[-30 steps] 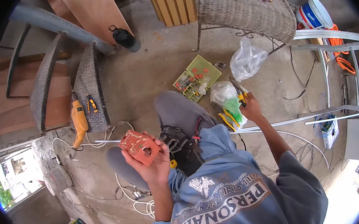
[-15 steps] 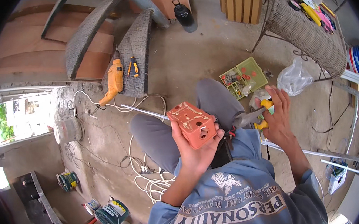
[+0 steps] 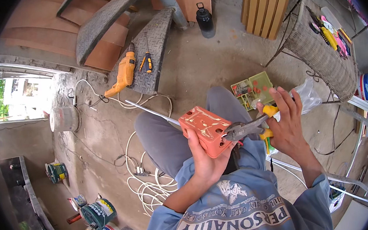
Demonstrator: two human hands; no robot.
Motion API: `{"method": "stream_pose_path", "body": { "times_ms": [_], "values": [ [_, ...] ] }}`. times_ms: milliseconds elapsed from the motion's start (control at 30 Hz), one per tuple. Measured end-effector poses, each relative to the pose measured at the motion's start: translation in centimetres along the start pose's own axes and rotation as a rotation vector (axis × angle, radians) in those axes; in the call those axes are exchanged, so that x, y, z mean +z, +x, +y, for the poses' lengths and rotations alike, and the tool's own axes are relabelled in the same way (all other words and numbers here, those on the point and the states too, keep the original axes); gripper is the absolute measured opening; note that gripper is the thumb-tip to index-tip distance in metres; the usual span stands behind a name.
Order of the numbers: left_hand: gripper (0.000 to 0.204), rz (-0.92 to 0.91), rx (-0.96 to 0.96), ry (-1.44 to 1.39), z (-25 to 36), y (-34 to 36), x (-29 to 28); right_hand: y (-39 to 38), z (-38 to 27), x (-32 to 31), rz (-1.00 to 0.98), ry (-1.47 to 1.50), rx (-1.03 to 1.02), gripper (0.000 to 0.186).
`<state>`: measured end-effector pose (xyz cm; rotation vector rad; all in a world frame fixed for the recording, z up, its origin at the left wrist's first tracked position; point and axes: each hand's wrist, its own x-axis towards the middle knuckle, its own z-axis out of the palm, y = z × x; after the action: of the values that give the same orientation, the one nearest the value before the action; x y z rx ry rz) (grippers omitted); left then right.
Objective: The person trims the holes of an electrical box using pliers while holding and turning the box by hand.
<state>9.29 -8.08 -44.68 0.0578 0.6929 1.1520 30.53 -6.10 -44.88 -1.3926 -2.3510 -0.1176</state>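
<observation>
My left hand is wrapped round an orange plastic electrical box, holding it above my lap. Streaks of cream-coloured residue run over the box's upturned face, and holes show at its right end. A pair of pliers with yellow handles is gripped by my right hand, whose upper fingers stretch out past the handle. The plier jaws meet the box at its right end by the holes. Whether they bite on the wall or on a piece in it, I cannot tell.
A green-lidded parts case and a clear plastic bag lie ahead to the right. On a metal step rest an orange drill and a screwdriver. White cable coils on the left. A wicker table holds tools.
The pliers have moved left, from beside the box to touching its right end. My left hand still holds the box, and the whole view has shifted slightly.
</observation>
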Motion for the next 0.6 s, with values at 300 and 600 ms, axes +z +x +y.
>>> {"method": "stream_pose_path", "body": {
  "times_ms": [300,600],
  "values": [
    [0.068,0.022,0.002,0.076,-0.1,-0.7,-0.2,0.8,-0.1,-0.9,-0.055,-0.059,-0.073,0.060],
    [0.064,0.047,0.009,0.064,-0.8,-1.4,-1.8,0.8,1.6,1.2,-0.145,0.013,-0.210,0.044]
  ]
}}
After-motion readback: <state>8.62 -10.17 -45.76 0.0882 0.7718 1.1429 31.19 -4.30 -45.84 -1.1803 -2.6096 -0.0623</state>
